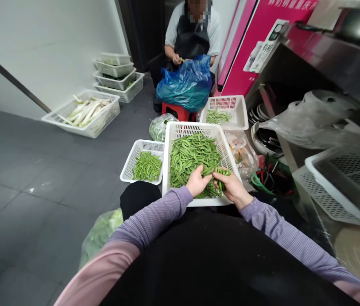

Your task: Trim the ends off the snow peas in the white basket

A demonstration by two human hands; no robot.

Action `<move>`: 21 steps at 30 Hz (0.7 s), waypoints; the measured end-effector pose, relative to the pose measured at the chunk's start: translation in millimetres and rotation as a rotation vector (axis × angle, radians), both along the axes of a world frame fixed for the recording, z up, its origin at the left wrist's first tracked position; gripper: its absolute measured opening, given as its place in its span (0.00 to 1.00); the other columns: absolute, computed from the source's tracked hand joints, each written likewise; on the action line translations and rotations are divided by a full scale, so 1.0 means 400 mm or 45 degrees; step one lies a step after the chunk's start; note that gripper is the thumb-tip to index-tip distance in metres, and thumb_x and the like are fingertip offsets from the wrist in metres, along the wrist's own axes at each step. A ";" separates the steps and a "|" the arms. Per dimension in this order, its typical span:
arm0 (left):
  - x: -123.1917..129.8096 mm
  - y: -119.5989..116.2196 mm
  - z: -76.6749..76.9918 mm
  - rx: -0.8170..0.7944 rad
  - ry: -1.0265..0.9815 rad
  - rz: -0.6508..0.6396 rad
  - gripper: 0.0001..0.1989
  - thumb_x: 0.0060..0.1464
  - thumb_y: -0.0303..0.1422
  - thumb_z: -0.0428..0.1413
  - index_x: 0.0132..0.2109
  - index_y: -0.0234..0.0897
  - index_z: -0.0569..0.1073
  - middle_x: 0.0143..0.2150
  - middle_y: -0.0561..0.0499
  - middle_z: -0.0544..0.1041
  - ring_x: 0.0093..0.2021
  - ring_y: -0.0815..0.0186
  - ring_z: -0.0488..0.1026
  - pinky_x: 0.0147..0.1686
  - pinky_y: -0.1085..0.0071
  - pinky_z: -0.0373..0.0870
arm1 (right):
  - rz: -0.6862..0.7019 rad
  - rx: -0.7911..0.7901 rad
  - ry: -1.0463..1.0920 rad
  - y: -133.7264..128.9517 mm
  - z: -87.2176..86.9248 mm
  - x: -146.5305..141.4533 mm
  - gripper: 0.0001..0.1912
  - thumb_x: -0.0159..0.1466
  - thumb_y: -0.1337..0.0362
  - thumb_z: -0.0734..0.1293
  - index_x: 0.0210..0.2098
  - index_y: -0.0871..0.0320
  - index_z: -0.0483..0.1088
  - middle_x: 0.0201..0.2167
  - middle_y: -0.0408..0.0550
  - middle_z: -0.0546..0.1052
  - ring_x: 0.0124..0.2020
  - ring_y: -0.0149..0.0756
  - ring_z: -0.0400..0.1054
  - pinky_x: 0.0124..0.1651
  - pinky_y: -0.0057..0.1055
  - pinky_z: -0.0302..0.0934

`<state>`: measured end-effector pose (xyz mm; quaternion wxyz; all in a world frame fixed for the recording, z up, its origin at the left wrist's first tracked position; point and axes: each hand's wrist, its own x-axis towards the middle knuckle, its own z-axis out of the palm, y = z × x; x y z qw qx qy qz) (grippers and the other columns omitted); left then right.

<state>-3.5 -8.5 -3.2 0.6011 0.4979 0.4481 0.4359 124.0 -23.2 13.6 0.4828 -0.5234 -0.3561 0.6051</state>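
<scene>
Before me stands a large white plastic basket [166, 170] heaped with green pea pods [189, 155]. Over its near right part, my left hand [197, 182] pinches a pea pod [207, 171] between thumb and fingers. My right hand [232, 187] meets it there, closed around several pea pods [222, 173]. The two hands' fingertips nearly touch. Left of the large basket, a smaller white basket [125, 173] holds a pile of pods [147, 166].
Across from me a person [192, 38] sits behind a blue plastic bag [184, 85] on a red stool [175, 111]. Another white basket [239, 112] stands at the back right. Leeks fill a basket [103, 123] at left, near stacked baskets [119, 80]. A metal shelf [290, 157] borders the right.
</scene>
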 end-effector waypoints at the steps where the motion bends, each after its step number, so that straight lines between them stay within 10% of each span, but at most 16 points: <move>1: -0.003 0.001 -0.001 -0.013 0.013 0.017 0.07 0.43 0.25 0.56 0.30 0.33 0.64 0.22 0.59 0.64 0.21 0.78 0.59 0.23 0.81 0.60 | -0.007 0.063 -0.149 -0.004 0.000 0.000 0.15 0.43 0.61 0.72 0.28 0.58 0.68 0.18 0.37 0.68 0.17 0.25 0.59 0.20 0.24 0.54; 9: -0.044 0.037 0.018 -0.432 -0.031 -0.373 0.09 0.52 0.32 0.48 0.26 0.33 0.61 0.15 0.61 0.57 0.11 0.81 0.48 0.12 0.81 0.41 | 0.330 0.547 -1.317 0.006 -0.010 0.028 0.08 0.50 0.65 0.65 0.31 0.53 0.72 0.31 0.45 0.76 0.34 0.39 0.68 0.41 0.36 0.59; 21: -0.064 0.033 0.011 -0.258 0.124 -0.421 0.06 0.47 0.29 0.51 0.25 0.32 0.64 0.13 0.61 0.57 0.12 0.80 0.51 0.14 0.79 0.48 | 0.342 0.555 -1.266 0.009 0.000 0.004 0.06 0.50 0.66 0.66 0.30 0.56 0.72 0.30 0.45 0.75 0.33 0.38 0.67 0.39 0.34 0.58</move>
